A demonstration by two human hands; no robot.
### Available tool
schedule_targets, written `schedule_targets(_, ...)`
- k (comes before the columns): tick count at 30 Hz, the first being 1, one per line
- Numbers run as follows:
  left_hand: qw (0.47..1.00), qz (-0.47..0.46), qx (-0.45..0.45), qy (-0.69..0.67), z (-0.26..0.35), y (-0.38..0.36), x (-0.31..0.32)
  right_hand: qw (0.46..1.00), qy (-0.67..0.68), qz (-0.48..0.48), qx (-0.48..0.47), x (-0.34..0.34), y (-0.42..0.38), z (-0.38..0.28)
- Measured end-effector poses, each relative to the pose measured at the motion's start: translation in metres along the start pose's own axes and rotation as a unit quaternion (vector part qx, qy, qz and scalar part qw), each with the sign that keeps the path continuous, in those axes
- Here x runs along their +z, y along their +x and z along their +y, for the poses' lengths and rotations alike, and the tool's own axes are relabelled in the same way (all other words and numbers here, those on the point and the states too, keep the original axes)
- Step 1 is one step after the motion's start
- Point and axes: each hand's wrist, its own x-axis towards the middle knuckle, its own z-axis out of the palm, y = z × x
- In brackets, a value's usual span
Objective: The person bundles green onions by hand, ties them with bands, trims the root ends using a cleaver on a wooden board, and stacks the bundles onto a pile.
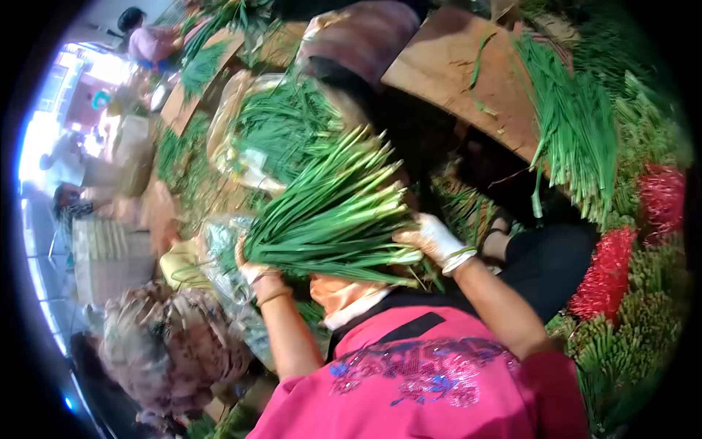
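Pink sequinned top point(431, 369): nearest
My left hand point(257, 272), right hand point(433, 240): half-closed on long green stalks point(322, 208)
White ends point(387, 208): firmer grip; likely light, bendy

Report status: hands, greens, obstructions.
Left hand gripping green bunch by leaves. Right hand at pale stem ends. Clear plastic close beside left hand.

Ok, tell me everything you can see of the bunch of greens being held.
The bunch is long, slim green leaves with pale, whitish stem ends, loosely fanned; no tie shows. It is held slantwise, the left hand at the leafy part and the right hand at the lower pale ends.
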Motion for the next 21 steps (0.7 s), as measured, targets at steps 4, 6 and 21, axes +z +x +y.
schedule_targets(4, 0.999, 0.031, -0.009, -0.02, 0.001, 0.002, 0.0, 0.977, 0.184, 0.097, -0.033, -0.038, -0.028, -0.041)
schedule_targets(6, 0.996, 0.058, 0.01, -0.063, 0.004, 0.017, -0.029, 0.927, 0.309, 0.153, -0.145, -0.083, -0.047, -0.048)
schedule_targets(21, 0.992, 0.094, 0.085, -0.017, 0.002, 0.019, -0.037, 0.903, 0.164, 0.329, -0.225, -0.074, -0.084, -0.064)
